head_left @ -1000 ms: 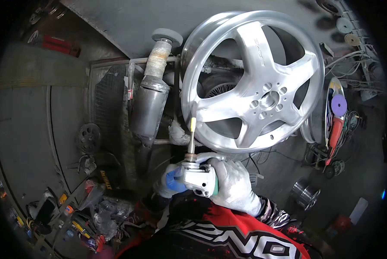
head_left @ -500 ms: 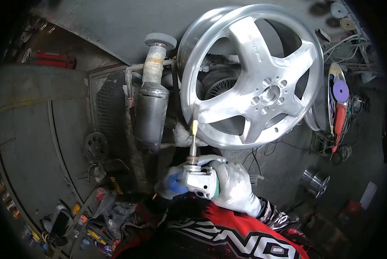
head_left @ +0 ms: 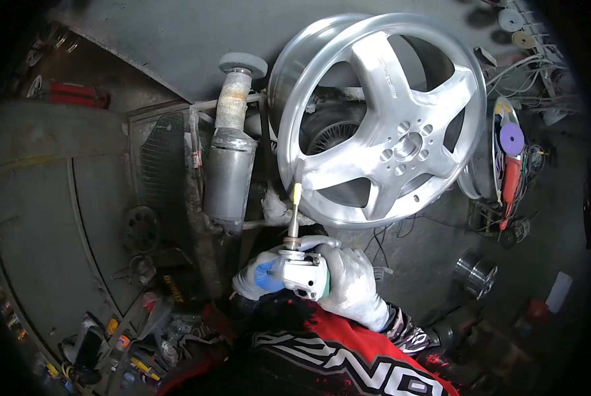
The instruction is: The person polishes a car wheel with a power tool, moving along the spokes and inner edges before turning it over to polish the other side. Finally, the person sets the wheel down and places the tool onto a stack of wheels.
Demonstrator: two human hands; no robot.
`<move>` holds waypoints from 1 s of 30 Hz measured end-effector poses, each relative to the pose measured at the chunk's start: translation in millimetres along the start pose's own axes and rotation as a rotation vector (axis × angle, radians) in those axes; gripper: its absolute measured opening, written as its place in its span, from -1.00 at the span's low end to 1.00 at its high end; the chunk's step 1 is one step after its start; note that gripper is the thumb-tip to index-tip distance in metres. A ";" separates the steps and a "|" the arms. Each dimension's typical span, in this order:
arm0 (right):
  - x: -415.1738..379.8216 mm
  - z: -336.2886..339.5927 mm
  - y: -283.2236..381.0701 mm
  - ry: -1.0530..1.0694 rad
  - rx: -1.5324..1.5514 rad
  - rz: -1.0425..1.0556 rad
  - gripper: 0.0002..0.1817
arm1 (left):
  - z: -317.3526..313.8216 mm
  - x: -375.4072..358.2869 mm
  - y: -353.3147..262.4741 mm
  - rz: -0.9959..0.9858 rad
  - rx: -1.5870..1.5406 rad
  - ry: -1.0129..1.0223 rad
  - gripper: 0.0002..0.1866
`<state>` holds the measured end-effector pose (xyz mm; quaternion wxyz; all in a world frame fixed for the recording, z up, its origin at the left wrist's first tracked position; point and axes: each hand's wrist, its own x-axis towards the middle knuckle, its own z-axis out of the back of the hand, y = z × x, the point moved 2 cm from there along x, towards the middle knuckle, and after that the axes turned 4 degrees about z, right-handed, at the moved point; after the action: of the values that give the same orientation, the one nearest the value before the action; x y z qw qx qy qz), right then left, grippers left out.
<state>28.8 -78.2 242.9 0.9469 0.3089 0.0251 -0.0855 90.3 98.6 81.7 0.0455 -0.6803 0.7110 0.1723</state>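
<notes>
Left hand (head_left: 256, 278), right hand (head_left: 353, 284) gloved, both closed round grinder (head_left: 298, 269), lower centre | bit (head_left: 294, 221) apparently against wheel (head_left: 382, 69), upper centre | grinder judged stiff, fairly heavy; hold by body (head_left: 304, 278), clear of bit

one head-worn camera, looking forward and down past the person's own chest
the single view starts at head height, above the printed shirt (head_left: 374, 362), which fills the bottom edge. it faces the bright wheel (head_left: 379, 69), right of centre at the top, and sees its spoked front at a slight slant. the left hand (head_left: 254, 276) and right hand (head_left: 353, 285), around the power tool (head_left: 304, 277), sit low in the middle, close to the lens; the wheel is a little farther out, and the floor (head_left: 407, 264) lies beyond and below. the lens is very wide: straight edges bow at the sides and the corners darken to black.
</notes>
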 end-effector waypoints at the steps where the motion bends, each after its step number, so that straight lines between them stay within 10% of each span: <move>1: 1.9 1.0 -2.3 0.003 -0.009 0.007 -0.38 | 6.2 8.4 0.3 0.028 -0.017 -0.006 -0.26; 15: 5.3 0.9 -4.2 0.016 -0.048 -0.036 -0.30 | -0.7 21.2 -1.0 -0.008 -0.102 0.120 -0.42; 19: 4.4 5.0 -15.6 -0.031 -0.067 -0.018 -0.30 | -15.9 38.9 -4.9 -0.003 -0.054 0.092 -0.09; 23: 5.6 8.6 -13.9 0.011 -0.063 -0.011 -0.32 | -16.1 41.0 1.6 -0.028 -0.048 0.180 -0.48; 27: 5.3 4.1 -8.8 0.031 -0.047 0.015 -0.33 | -18.7 22.1 5.6 -0.119 -0.129 0.198 -0.21; 29: 5.7 2.1 -5.9 0.024 -0.020 0.013 -0.33 | 9.7 14.7 11.4 -0.209 0.392 -0.151 -0.27; 30: 6.4 3.4 -3.2 0.014 -0.021 0.028 -0.34 | 6.0 20.0 14.8 -0.184 0.044 0.135 -0.36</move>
<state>34.5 -83.7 243.2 0.9510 0.2999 0.0284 -0.0696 73.3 81.6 72.8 0.0283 -0.7515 0.6506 0.1055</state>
